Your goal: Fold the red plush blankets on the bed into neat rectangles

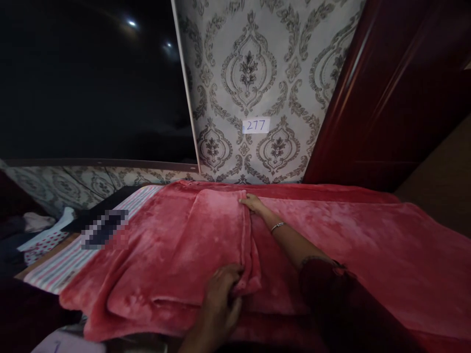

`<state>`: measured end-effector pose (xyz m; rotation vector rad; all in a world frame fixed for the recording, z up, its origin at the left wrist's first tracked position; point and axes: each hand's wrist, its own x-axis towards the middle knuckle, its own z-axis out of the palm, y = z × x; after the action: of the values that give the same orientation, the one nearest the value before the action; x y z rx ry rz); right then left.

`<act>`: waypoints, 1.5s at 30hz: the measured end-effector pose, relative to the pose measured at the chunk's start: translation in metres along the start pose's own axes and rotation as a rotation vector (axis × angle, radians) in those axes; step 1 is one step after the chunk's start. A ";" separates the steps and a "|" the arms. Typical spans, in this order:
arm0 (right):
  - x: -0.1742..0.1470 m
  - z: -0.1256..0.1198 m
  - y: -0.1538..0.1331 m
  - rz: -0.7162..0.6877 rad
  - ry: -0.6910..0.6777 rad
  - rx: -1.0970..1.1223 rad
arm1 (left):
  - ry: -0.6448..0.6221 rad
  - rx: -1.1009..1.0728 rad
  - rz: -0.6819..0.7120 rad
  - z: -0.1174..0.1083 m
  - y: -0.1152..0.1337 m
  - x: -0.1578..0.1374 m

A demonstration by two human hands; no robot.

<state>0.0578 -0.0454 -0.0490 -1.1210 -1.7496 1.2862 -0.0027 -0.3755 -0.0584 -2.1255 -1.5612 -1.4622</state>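
Nearest to the view, the folded edge of a red blanket (pixel 217 230) is held at its near end by the left hand (pixel 221 301), whose fingers are curled over the layers with the thumb set below. By the blanket's left part, the striped cloth (pixel 55 277) on the table (pixel 47 256) is partly covered. On that side, layers have already been doubled over into a broad stack, with its open edges gathered near the middle, though they are not quite lined up (a lower corner juts out past the others). To the right, a wide stretch is left spread out and has not been brought onto the stack; how many layers are in it cannot be told. Farther back, the far corner of the same edge is pinched between thumb and fingertips by the right hand (pixel 253 202). Beyond the blanket, a patterned wall (pixel 250 63) is seen, with a label (pixel 256 125) marked 277 and a dark screen (pixel 91 88) to the left.
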 end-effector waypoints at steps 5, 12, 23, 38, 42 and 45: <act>0.003 0.011 -0.009 0.048 0.025 0.165 | 0.012 -0.016 -0.078 -0.013 0.006 0.010; 0.021 -0.013 -0.021 -0.025 0.226 0.181 | -0.100 -0.003 0.076 0.009 0.011 0.016; 0.002 -0.032 0.014 -0.008 0.235 0.041 | -0.206 0.090 0.139 0.047 0.016 0.000; -0.039 -0.047 0.019 0.008 0.202 -0.187 | -0.230 0.208 0.220 0.053 0.026 0.000; -0.079 -0.053 0.026 0.013 0.148 -0.233 | -0.245 0.236 0.234 0.056 0.029 -0.002; -0.112 -0.056 0.029 -0.004 0.103 -0.245 | -0.260 0.240 0.238 0.057 0.029 -0.004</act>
<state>0.1581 -0.1234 -0.0648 -1.2944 -1.8663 1.0114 0.0553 -0.3579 -0.0787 -2.3267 -1.4120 -0.9066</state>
